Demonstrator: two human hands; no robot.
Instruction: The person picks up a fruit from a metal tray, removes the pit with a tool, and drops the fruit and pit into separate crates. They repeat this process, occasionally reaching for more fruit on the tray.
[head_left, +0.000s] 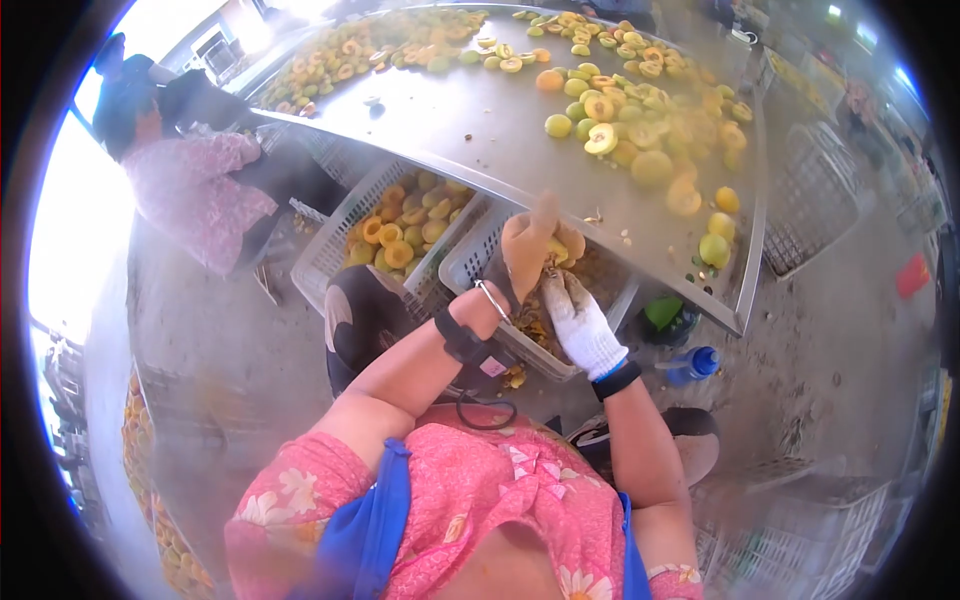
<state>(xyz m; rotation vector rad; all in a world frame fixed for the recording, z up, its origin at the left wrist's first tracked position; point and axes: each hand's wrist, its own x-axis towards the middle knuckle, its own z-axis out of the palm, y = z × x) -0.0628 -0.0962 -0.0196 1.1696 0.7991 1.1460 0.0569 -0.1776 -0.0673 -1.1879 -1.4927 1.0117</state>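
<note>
My left hand [527, 252], without a white glove, is closed round a yellowish fruit [562, 250] just off the metal table's edge [500, 188]. My right hand [580, 322], in a stained white glove, meets it from below with fingers pinched together against the fruit; what lies between those fingertips is too small to tell. Under both hands sits a light plastic crate [550, 362] with brownish-yellow scraps inside. Left of it, another crate [316, 254] holds halved orange-yellow fruits [398, 254]. Whole and halved yellow-green fruits [600, 138] lie across the table.
A blue-capped bottle [694, 364] and a green object [662, 312] are on the floor at right. Another person in a pink patterned top [200, 190] is at the upper left. Empty-looking crates [812, 200] stand beyond the table's right edge.
</note>
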